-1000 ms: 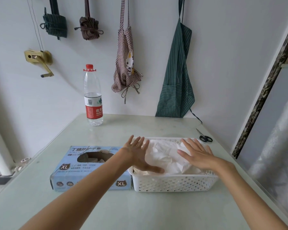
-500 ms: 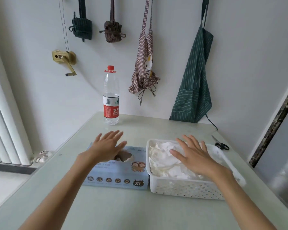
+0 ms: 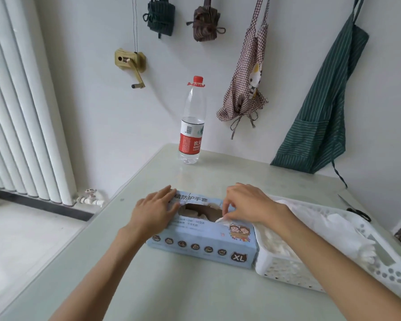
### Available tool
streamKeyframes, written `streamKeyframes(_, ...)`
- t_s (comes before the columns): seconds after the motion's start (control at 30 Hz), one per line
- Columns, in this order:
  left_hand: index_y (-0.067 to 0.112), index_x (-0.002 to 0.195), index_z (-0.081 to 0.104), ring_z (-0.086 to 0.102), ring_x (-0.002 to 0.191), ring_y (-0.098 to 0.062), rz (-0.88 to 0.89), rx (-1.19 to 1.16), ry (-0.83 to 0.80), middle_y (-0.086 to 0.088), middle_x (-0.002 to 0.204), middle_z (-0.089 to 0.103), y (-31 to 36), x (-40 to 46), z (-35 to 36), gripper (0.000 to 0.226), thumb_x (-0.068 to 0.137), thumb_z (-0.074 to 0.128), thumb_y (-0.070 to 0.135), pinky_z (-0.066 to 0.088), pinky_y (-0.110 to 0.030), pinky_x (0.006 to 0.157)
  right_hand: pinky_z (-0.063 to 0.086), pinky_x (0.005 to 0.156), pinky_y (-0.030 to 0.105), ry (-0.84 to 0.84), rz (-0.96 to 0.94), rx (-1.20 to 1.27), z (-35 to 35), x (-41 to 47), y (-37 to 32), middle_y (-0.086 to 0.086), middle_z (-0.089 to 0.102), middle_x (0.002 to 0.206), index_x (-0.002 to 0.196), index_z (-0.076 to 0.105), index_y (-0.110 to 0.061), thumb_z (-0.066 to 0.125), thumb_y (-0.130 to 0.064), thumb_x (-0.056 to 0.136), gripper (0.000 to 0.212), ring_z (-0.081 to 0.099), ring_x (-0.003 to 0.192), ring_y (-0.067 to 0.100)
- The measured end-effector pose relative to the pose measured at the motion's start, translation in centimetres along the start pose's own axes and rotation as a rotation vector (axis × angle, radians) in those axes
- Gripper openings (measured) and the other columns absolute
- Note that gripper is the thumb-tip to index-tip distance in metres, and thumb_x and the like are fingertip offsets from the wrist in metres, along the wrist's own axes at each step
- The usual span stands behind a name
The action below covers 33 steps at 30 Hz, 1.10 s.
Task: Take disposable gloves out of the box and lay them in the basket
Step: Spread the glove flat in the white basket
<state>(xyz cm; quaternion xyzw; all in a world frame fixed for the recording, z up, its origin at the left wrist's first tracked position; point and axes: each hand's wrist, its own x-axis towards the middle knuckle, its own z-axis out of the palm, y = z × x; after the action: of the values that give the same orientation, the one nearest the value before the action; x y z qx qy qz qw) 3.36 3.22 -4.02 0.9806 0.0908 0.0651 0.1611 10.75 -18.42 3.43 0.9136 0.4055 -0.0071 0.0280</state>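
While the left hand lies flat with straight fingers on the blue glove box on the tabletop, the right hand arches over its opening, fingers pinching a white glove. The white basket touches the box's right end.

one glove box, one basket, one bottle, two aprons (hanging)
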Motion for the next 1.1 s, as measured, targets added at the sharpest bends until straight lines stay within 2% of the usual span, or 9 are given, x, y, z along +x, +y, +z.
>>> streamKeyframes(0.17, 0.033, 0.150, 0.021, 0.018, 0.144, -0.017, 0.002, 0.097, 0.017, 0.011, 0.158, 0.016, 0.1, -0.1, -0.2, 0.054, 0.099, 0.022, 0.052, 0.017, -0.037, 0.114, 0.049, 0.089, 0.032, 0.044, 0.070, 0.518, -0.4, 1.2, -1.1, -0.003, 0.065, 0.101, 0.093, 0.059, -0.021, 0.057, -0.024, 0.094, 0.004, 0.060, 0.095, 0.014)
streamKeyframes(0.27, 0.033, 0.148, 0.025, 0.016, 0.145, -0.018, 0.022, 0.163, 0.003, 0.010, 0.157, 0.020, 0.1, 0.3, -0.7, 0.053, 0.099, 0.023, 0.053, 0.015, -0.039, 0.114, 0.050, 0.085, 0.030, 0.202, 0.118, 0.645, -0.7, 1.1, -1.7, -0.004, 0.068, 0.095, 0.093, 0.060, -0.021, 0.058, -0.025, 0.093, 0.004, 0.063, 0.091, 0.013)
streamKeyframes(0.43, 0.035, 0.143, 0.036, 0.018, 0.144, -0.020, 0.004, 0.142, -0.011, 0.006, 0.155, 0.026, 0.4, 1.2, -2.7, 0.054, 0.094, 0.041, 0.056, 0.015, -0.044, 0.114, 0.050, 0.080, 0.030, 0.354, 0.140, 0.500, -0.9, 0.8, -1.9, -0.013, 0.066, 0.085, 0.090, 0.065, -0.025, 0.061, -0.032, 0.090, 0.008, 0.062, 0.083, 0.006)
streamKeyframes(0.53, 0.029, 0.135, 0.049, 0.037, 0.134, -0.019, 0.096, -0.204, 0.025, 0.004, 0.146, 0.044, 1.8, 1.6, -4.0, 0.053, 0.093, 0.037, 0.058, 0.030, -0.042, 0.110, 0.052, 0.078, 0.031, 0.523, 0.161, 0.588, -0.7, 0.8, -1.7, -0.013, 0.067, 0.082, 0.088, 0.064, -0.024, 0.062, -0.028, 0.090, 0.006, 0.062, 0.081, 0.007)
streamKeyframes(0.6, 0.024, 0.126, 0.058, 0.053, 0.119, -0.013, 0.204, -0.531, -0.129, 0.004, 0.132, 0.057, 3.1, 1.6, -4.8, 0.063, 0.082, 0.039, 0.065, 0.043, -0.035, 0.102, 0.051, 0.076, 0.028, 0.564, 0.149, 0.639, -0.8, 0.8, -1.6, -0.013, 0.067, 0.081, 0.087, 0.066, -0.024, 0.064, -0.027, 0.089, 0.004, 0.060, 0.079, 0.007)
streamKeyframes(0.67, 0.022, 0.115, 0.064, 0.063, 0.104, -0.010, 0.274, -0.596, -0.192, 0.005, 0.116, 0.067, 4.0, 1.8, -4.7, 0.061, 0.076, 0.051, 0.067, 0.050, -0.033, 0.095, 0.048, 0.073, 0.023, 0.644, 0.127, 0.652, -0.7, 0.8, -1.5, -0.014, 0.066, 0.080, 0.086, 0.067, -0.026, 0.065, -0.027, 0.088, 0.003, 0.057, 0.078, 0.006)
streamKeyframes(0.77, 0.010, 0.097, 0.072, 0.070, 0.082, -0.014, 0.301, -0.685, -0.073, -0.001, 0.091, 0.074, 4.4, 2.7, -4.1, 0.030, 0.086, 0.066, 0.037, 0.056, -0.038, 0.083, 0.046, 0.073, 0.019, 0.752, 0.102, 0.698, -0.5, 0.6, -1.6, -0.015, 0.066, 0.082, 0.086, 0.067, -0.028, 0.065, -0.028, 0.089, 0.003, 0.056, 0.080, 0.005)
streamKeyframes(0.97, 0.020, 0.087, 0.074, 0.066, 0.067, -0.001, 0.293, -0.665, 0.111, 0.011, 0.072, 0.071, 4.6, 3.3, -5.0, 0.010, 0.084, 0.069, 0.028, 0.050, -0.021, 0.066, 0.038, 0.064, 0.023, 0.284, 0.100, 0.656, -1.6, 0.2, -0.5, -0.013, 0.051, 0.072, 0.105, 0.067, -0.030, 0.069, -0.039, 0.084, 0.022, 0.043, 0.060, 0.002)
streamKeyframes(1.1, 0.025, 0.089, 0.071, 0.068, 0.076, 0.000, 0.283, -0.652, 0.036, 0.011, 0.084, 0.072, 4.6, 3.1, -5.4, 0.016, 0.079, 0.073, 0.037, 0.054, -0.022, 0.073, 0.038, 0.073, 0.015, 0.386, 0.126, 0.630, -3.0, 0.5, -0.1, -0.013, 0.059, 0.091, 0.089, 0.071, -0.024, 0.068, -0.036, 0.086, 0.014, 0.049, 0.083, -0.005)
